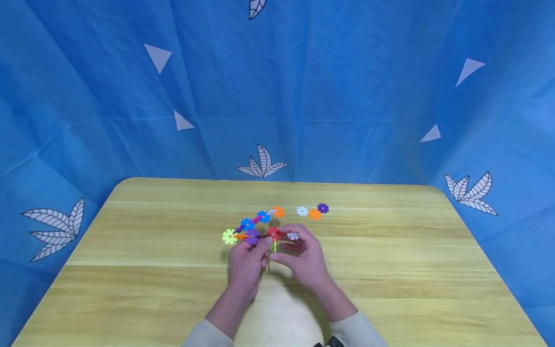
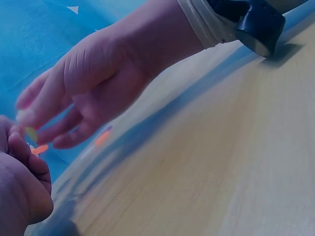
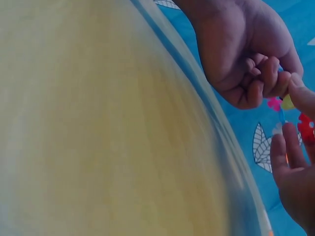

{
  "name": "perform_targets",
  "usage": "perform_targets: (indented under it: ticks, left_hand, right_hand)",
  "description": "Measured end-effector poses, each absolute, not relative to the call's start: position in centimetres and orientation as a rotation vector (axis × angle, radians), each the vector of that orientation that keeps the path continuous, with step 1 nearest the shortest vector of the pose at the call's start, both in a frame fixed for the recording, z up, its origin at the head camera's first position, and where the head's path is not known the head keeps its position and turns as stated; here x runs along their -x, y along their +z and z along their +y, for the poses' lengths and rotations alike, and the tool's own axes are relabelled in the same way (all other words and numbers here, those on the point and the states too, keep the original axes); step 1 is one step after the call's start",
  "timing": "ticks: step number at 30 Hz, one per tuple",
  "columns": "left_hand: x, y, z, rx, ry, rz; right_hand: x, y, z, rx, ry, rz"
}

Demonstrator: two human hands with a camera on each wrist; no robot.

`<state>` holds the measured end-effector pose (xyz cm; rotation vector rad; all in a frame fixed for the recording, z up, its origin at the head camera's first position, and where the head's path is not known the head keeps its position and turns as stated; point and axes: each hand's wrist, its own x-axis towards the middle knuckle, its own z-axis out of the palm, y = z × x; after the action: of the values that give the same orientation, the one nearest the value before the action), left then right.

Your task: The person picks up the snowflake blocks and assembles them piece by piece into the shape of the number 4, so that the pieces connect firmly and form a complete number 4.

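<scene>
A chain of joined plastic snowflake discs (image 1: 247,224) in blue, purple, orange, pink and green is held up by my left hand (image 1: 247,267), its thumb and curled fingers pinching it near the right end. At that end are a red snowflake disc (image 1: 273,234) and a yellow disc (image 1: 274,246) seen edge-on. My right hand (image 1: 307,258) curves round these two, index finger at the red disc and thumb beside the yellow one. In the right wrist view, the yellow disc (image 3: 287,102) shows between both hands. Fingers partly hide where the discs join.
Loose white (image 1: 302,211), orange (image 1: 314,214) and purple discs (image 1: 323,208) lie on the wooden table (image 1: 390,270) beyond my right hand. Another white disc (image 1: 293,235) shows partly behind its fingers. A blue patterned cloth (image 1: 347,96) hangs behind the table.
</scene>
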<state>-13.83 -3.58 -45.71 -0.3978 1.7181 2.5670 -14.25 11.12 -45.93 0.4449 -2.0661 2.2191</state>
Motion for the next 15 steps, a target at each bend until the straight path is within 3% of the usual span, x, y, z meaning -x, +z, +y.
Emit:
perform_targets:
  ticks: [15]
  left_hand:
    - [13.61,-45.56,-3.38,0.369,2.538,1.725]
  right_hand:
    - [14.85,-45.95,11.53,-0.488,2.313,-2.039]
